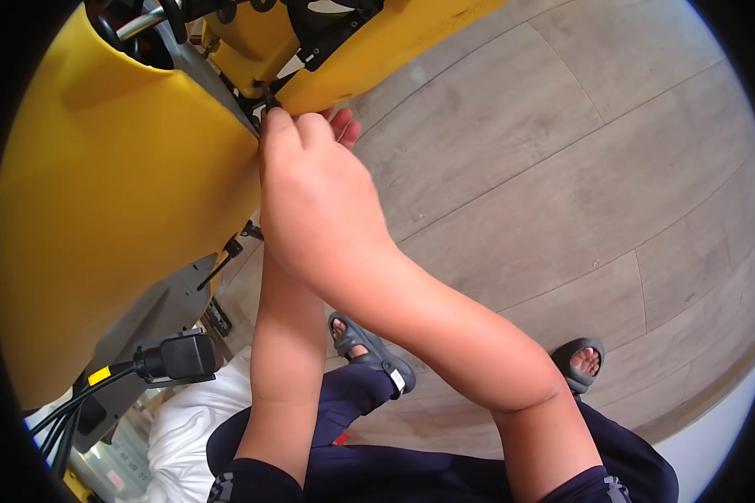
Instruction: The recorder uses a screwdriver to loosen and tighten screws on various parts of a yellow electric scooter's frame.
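Far left, a black fitting (pixel 269 97) sits beside the big yellow panel (pixel 134 193); the right hand (pixel 320 189) is there, fingers bent narrow, presumably to suit the tight gap, their grip I cannot tell; the left forearm (pixel 288 352) passes behind, its fingers unreadable; nearer, grey sandals (pixel 386 360) on wood-look planks (pixel 520 193)

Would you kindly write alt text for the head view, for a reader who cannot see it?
A person's right hand is at the edge of a curved yellow shell, its fingers by a small black fitting; the left forearm disappears beneath that hand. Grey sandals stand on wood-look flooring.
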Demonstrator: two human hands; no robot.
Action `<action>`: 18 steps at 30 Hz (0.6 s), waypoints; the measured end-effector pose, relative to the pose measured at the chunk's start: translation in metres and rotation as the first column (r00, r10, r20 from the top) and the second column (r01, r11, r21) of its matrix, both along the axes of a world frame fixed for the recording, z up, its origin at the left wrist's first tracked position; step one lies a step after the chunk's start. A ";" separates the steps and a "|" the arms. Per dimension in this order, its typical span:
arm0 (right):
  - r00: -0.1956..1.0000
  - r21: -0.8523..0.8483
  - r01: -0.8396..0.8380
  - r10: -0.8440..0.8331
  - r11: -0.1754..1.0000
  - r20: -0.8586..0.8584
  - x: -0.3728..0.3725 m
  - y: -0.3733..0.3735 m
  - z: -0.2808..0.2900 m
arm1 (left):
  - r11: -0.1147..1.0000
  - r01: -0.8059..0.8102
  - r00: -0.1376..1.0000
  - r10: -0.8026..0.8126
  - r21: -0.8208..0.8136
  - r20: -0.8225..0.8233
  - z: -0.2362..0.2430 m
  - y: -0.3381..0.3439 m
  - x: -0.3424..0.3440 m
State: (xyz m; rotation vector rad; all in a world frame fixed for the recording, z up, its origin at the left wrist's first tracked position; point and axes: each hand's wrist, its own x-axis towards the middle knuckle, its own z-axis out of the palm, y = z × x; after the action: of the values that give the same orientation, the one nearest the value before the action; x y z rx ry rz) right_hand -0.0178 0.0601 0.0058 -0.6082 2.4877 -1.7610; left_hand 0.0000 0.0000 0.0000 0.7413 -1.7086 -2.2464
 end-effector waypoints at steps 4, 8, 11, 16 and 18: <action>0.969 -0.337 0.147 -0.068 0.930 0.236 0.001 0.026 0.013 | 0.965 -0.154 0.987 0.141 0.211 0.076 -0.008 -0.035 -0.013; 0.721 -0.608 0.244 0.278 0.755 0.635 -0.016 0.078 -0.008 | 0.970 -0.136 0.990 0.137 0.201 0.006 -0.021 -0.029 -0.018; 0.528 -0.586 0.139 0.441 0.798 0.726 -0.037 0.128 -0.016 | 0.961 -0.185 0.981 0.169 0.206 0.094 -0.025 -0.028 -0.010; 0.524 -0.560 0.238 0.381 0.794 0.762 -0.063 0.182 -0.009 | 0.950 -0.244 0.961 0.210 0.194 0.179 -0.027 -0.035 -0.016; 0.528 -0.567 0.331 0.351 0.754 0.774 -0.056 0.193 0.004 | 0.950 -0.233 0.962 0.194 0.207 0.190 -0.020 -0.028 -0.013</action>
State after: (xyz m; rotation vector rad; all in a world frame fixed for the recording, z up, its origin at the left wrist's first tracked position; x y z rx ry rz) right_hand -0.0733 0.2530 0.0098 0.2815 1.1273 -2.1613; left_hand -0.0129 -0.0277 -0.0205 1.1385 -1.3681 -2.3038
